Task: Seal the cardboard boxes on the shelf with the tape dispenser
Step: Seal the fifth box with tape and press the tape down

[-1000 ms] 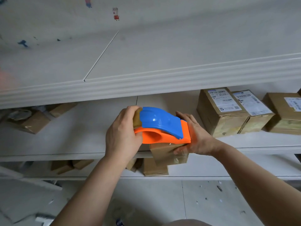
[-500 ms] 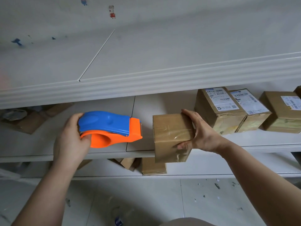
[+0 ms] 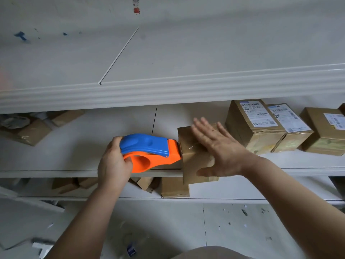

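On the middle shelf (image 3: 74, 156), left hand (image 3: 114, 165) tight round tape dispenser (image 3: 149, 150) against box (image 3: 194, 161), right hand (image 3: 218, 146) flat, fingers spread.

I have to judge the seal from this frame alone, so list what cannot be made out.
Head view only.
- Tape strip: the orange nose of the tape dispenser hides where it meets the box.
- Box top seam: covered by the open right hand, whose fingers are motion-blurred.
- Labelled boxes: print too small to read.
- Far-right box: cut off by the frame edge.
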Motion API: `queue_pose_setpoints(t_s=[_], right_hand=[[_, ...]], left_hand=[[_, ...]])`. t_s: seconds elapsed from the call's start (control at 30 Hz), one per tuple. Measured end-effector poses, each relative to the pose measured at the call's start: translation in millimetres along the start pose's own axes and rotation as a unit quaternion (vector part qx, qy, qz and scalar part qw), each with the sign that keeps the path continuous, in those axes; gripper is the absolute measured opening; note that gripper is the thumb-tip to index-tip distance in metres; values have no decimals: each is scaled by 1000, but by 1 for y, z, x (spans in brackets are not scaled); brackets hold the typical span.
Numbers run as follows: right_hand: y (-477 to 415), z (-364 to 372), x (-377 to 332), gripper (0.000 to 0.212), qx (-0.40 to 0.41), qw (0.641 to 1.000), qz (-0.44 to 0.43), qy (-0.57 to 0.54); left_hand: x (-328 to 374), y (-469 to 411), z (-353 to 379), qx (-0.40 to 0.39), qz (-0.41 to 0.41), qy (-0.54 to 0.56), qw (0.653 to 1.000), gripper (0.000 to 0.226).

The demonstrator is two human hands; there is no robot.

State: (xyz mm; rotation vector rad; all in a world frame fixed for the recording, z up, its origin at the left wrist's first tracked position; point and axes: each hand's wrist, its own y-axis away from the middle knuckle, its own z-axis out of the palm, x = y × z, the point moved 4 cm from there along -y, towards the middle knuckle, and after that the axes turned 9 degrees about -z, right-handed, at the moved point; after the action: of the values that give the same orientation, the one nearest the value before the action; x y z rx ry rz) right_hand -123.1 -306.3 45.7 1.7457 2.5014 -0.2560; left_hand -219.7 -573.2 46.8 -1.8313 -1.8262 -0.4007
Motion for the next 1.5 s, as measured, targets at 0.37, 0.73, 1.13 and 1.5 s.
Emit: queue_pose_setpoints(t_s=[0.37,0.73,1.13,1.5], right_hand=[[-21,5,-27,114,-73,995,-14,63],[-30,-10,4,129,83,949,77,-293],[11,50,25,135,90,949,133,-271],[5,49,24,125,63,965,166,-191]], left_hand=[[-3,-2,0,-9,5,-1,1000,59],[24,2,-33,69,57,47,995,60],[96,24,30,-9,193,-117,974,70],[-31,-69,-36,31,-12,-96,995,54]])
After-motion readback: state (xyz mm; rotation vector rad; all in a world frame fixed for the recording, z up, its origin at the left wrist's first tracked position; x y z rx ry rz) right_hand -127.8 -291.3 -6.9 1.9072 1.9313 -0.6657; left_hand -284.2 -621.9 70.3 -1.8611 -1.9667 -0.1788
